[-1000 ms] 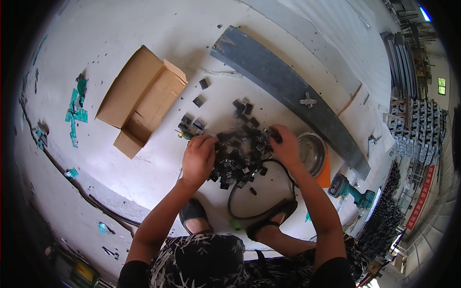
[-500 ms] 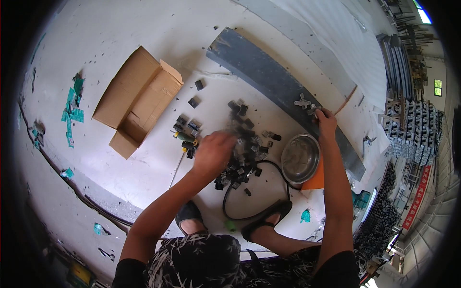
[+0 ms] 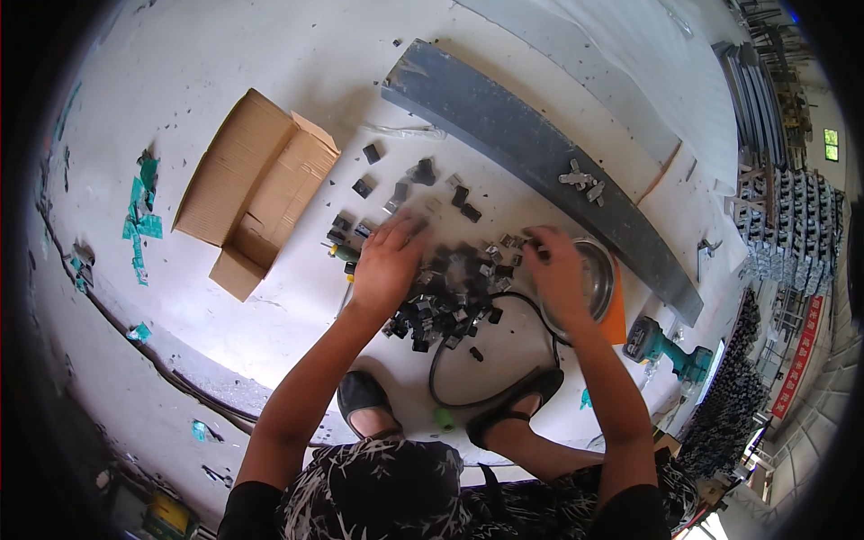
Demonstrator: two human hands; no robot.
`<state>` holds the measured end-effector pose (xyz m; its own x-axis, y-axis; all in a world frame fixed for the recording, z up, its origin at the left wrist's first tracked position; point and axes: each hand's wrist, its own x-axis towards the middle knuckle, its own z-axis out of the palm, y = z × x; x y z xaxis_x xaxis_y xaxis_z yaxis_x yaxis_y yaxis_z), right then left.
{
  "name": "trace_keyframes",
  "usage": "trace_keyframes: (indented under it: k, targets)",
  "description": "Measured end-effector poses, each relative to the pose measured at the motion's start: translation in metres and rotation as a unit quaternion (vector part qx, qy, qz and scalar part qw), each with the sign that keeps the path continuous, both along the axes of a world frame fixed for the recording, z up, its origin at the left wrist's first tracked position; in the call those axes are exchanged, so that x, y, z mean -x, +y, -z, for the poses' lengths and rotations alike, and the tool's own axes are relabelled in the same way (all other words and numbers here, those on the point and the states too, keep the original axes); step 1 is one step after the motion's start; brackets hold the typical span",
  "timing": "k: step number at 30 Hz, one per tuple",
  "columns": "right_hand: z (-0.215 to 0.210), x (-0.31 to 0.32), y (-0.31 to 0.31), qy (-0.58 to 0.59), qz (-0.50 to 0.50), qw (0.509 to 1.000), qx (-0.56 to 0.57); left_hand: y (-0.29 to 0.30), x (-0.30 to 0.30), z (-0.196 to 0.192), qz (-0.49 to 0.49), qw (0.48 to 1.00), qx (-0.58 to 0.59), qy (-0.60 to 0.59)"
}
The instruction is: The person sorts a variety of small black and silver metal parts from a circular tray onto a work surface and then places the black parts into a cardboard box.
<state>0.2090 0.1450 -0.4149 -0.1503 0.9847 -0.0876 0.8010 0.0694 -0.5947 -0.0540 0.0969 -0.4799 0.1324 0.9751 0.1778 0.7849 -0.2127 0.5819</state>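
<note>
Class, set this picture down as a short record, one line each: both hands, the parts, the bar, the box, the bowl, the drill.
Left hand: at the pile's upper left; hold unclear
Right hand: at the pile's right; hold unclear
Pile of small dark parts: between the hands
Grey bar: silvery pieces on it
Cardboard box: open, left of the pile
Metal bowl: partly behind right hand
Drill: right of right forearm

The floor (image 3: pixel 288 342) lies pale — a window (image 3: pixel 831 145) glows.

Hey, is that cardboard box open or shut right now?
Open: the cardboard box shows its brown inside from above.
</note>
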Motion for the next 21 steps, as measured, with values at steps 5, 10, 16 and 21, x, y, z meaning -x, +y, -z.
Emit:
trace_keyframes:
  k: [5, 10, 16, 21]
  targets:
    - [0.032, 0.029, -0.010, -0.074, -0.036, 0.997, 0.009, 0.000, 0.015, -0.011, -0.049, 0.997, -0.034, -0.049]
    - [0.045, 0.044, -0.016, -0.096, -0.044, 0.994, 0.038, -0.018, 0.034, -0.019, -0.123, 0.991, 0.000, -0.042]
    - [0.043, 0.079, -0.003, -0.037, -0.103, 0.993, 0.038, -0.050, 0.052, -0.028, -0.168, 0.984, 0.048, 0.023]
    - [0.046, 0.087, 0.037, 0.029, -0.063, 0.996, -0.047, -0.065, 0.070, -0.034, -0.150, 0.980, 0.120, 0.057]
